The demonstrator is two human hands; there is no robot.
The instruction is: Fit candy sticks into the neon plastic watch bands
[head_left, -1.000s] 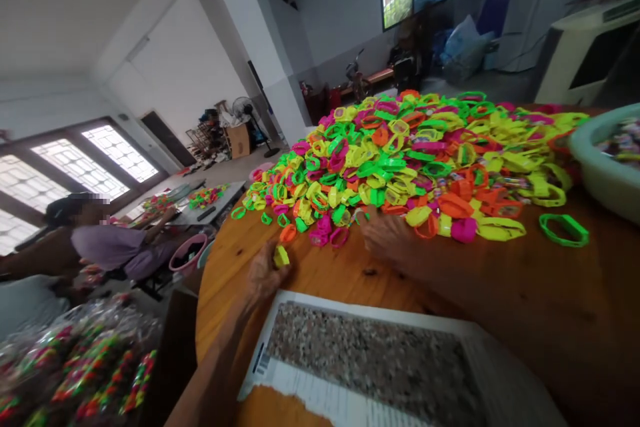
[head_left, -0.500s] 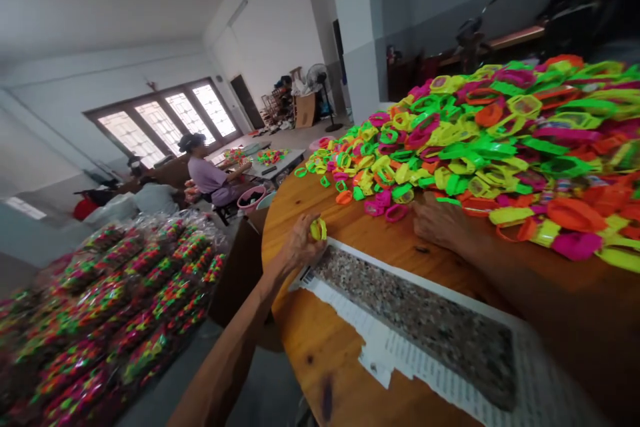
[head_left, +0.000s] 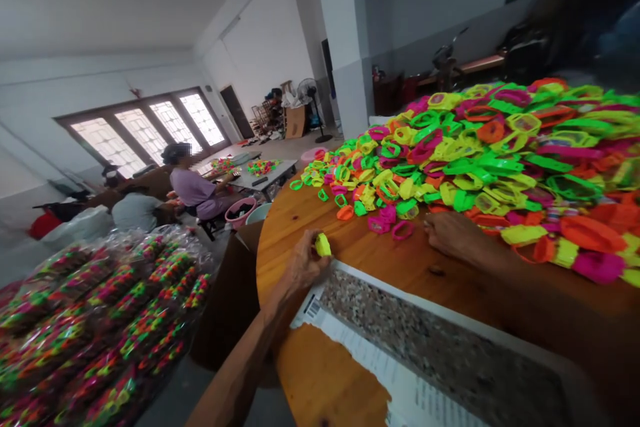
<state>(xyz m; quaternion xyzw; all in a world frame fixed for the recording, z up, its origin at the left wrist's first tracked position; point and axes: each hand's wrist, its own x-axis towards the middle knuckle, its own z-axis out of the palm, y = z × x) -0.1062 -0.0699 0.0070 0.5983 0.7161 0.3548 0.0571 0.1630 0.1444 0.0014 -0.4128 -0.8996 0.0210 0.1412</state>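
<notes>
My left hand (head_left: 305, 259) is closed round a small yellow plastic toy watch (head_left: 323, 245), at the near left end of a speckled stone slab (head_left: 430, 340). The slab lies on a sheet of printed paper (head_left: 360, 352) with torn edges, on the round wooden table (head_left: 280, 233). My right hand (head_left: 453, 235) rests low at the front edge of a big heap of bright toy watches (head_left: 465, 167) in green, yellow, pink and orange. Its fingers are curled together, and what they hold, if anything, is hidden. A loose pink watch (head_left: 403, 231) lies just left of it.
Bagged bundles of bright watches (head_left: 115, 320) are stacked on the left, beside a cardboard box (head_left: 227, 300). Beyond them a person in a purple shirt (head_left: 193, 187) sits at a low table (head_left: 273, 177); another person (head_left: 137, 210) is nearby. A pink basin (head_left: 241, 211) stands behind the table edge.
The view has shifted, with the slab and paper now lower in the picture. My left hand keeps hold of the yellow toy watch, which is turned differently. My right hand stays by the heap.
</notes>
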